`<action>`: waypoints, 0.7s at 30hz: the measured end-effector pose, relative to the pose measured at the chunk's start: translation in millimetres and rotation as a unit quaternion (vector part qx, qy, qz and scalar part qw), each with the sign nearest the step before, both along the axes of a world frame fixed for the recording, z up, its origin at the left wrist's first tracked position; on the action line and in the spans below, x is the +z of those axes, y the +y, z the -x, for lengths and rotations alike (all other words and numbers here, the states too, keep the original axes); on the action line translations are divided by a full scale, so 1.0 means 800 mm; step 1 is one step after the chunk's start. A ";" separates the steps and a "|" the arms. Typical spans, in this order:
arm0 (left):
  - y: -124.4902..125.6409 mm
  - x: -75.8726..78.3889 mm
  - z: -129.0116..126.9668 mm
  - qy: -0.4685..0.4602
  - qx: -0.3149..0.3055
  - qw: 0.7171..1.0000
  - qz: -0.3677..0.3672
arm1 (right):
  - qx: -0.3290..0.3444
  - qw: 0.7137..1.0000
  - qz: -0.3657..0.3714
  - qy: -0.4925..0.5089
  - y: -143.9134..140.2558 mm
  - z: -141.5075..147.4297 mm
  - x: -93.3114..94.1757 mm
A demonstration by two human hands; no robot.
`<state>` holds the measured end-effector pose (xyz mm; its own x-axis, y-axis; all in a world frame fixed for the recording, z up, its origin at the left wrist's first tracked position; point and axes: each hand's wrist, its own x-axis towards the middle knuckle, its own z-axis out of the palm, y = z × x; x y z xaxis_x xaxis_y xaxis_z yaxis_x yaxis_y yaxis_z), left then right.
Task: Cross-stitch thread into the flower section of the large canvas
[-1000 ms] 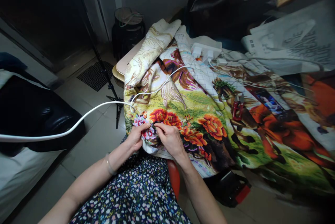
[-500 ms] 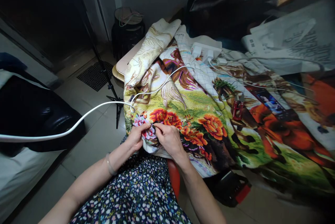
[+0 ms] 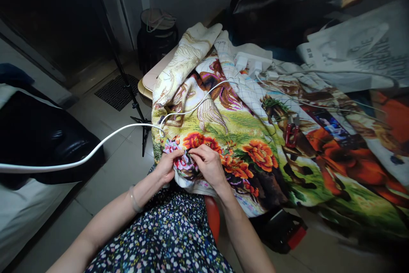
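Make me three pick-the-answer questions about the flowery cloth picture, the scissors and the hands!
1. Where are the scissors?
A. on the cloth
B. on the floor
C. in a hand

2. What colour are the scissor handles?
A. blue
B. red
C. yellow

3. What are both hands doing?
A. resting on the lap
B. pinching the cloth's near edge
C. holding the cable

Answers: 1 A, they lie on the cloth. 2 B, the handles show red. 3 B, left hand and right hand meet at the edge.
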<state>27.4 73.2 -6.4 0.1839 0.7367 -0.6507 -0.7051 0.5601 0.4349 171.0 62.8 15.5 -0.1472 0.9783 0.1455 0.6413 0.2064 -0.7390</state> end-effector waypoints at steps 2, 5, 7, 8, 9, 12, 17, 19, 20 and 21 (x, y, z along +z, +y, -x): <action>0.001 0.000 0.000 -0.001 0.001 1.000 0.004 | 0.001 1.000 -0.002 0.016 0.002 0.001 -0.002; 0.001 0.000 0.001 -0.002 0.006 1.000 0.009 | 0.001 0.999 -0.003 0.040 0.004 0.004 -0.002; 0.000 0.001 0.000 -0.003 0.006 1.000 0.010 | -0.014 0.999 -0.010 0.040 0.004 0.009 0.000; 0.000 0.001 0.000 -0.004 0.006 1.000 0.008 | -0.025 0.999 -0.015 0.033 0.003 0.012 0.001; -0.001 0.001 0.000 -0.005 0.005 1.000 0.004 | -0.033 0.999 -0.020 0.022 0.002 0.016 0.002; -0.003 -0.002 0.001 -0.016 0.000 1.000 -0.011 | -0.025 0.998 -0.033 -0.048 -0.002 0.027 0.006; -0.003 -0.008 0.005 -0.046 -0.002 0.999 0.001 | -0.019 0.980 -0.060 -0.188 -0.004 0.038 0.008; -0.003 -0.005 0.007 -0.058 -0.009 0.998 0.006 | 0.007 0.982 -0.110 -0.155 -0.004 0.037 0.011; -0.003 -0.003 0.008 -0.060 -0.017 0.998 0.009 | 0.043 0.982 -0.141 -0.117 -0.006 0.036 0.014; -0.003 0.000 0.008 -0.056 -0.025 0.998 0.012 | 0.092 0.978 -0.169 -0.075 -0.009 0.036 0.016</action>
